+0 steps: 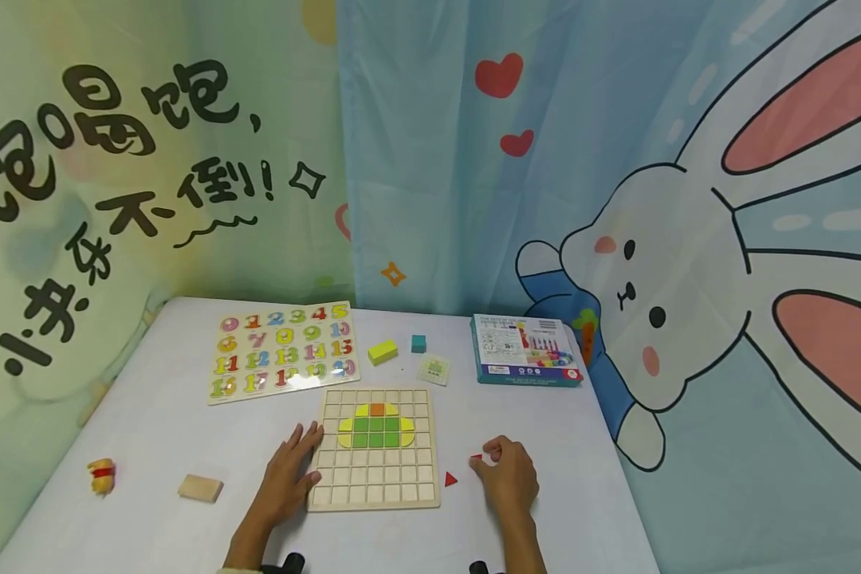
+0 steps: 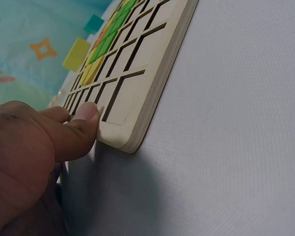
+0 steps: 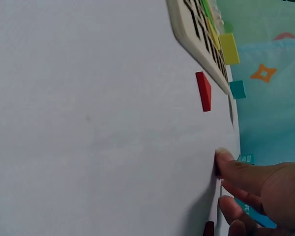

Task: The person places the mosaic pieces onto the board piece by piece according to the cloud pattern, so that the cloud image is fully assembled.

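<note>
A wooden grid board (image 1: 373, 478) lies on the white table, its upper cells filled with green (image 1: 376, 439), yellow and orange pieces. My left hand (image 1: 285, 478) rests along the board's left edge. In the left wrist view its thumb (image 2: 86, 112) presses near the board's corner, fingers mostly hidden behind. To the right of the board, my right hand (image 1: 505, 476) pinches a small red triangular piece (image 1: 477, 457) close over the table, mostly covered by the fingertips. A second red triangle (image 1: 450, 479) lies between that hand and the board. Another dark red piece (image 3: 209, 228) shows low in the right wrist view.
Behind the board are a number puzzle (image 1: 283, 351), a yellow block (image 1: 383, 352), a teal cube (image 1: 418, 344), a small patterned card (image 1: 434, 370) and a boxed set (image 1: 524, 351). At left lie a wooden block (image 1: 200, 488) and a small yellow-and-red figure (image 1: 102, 476).
</note>
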A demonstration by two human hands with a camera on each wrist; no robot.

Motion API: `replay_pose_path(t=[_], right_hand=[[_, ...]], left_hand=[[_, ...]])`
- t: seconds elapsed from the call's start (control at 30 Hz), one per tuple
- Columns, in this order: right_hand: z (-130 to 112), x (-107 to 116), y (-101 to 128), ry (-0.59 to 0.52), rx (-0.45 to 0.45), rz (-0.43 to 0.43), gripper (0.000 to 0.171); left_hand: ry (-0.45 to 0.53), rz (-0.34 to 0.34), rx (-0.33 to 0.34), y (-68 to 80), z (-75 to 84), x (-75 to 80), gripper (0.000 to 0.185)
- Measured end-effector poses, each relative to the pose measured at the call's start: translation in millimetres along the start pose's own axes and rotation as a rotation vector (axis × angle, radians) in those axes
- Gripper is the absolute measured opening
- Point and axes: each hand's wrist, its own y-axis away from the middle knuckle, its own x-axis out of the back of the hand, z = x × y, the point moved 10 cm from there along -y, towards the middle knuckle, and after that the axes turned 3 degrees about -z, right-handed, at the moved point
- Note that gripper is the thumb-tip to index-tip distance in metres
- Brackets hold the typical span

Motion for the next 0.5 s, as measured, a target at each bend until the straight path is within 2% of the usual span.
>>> replay_pose_path(t=[0.27,0.4,0.5], right_hand=[[-4,-2,-1,-0.016,0.025,-0.004,0.020],[-22,-6,3,-0.088,0.081,-0.008,0.018],[-43,-14,7,-0.142,0.144,-0.046,0.018]], left_hand=[[0.000,0.006,-0.002,-0.6,2.2,1.1,0.075],[0.004,-0.008,0.017,0.6,1.4,-0.3,0.075],[0.004,-0.014,0.025,0.7,0.8,-0.2,0.076]])
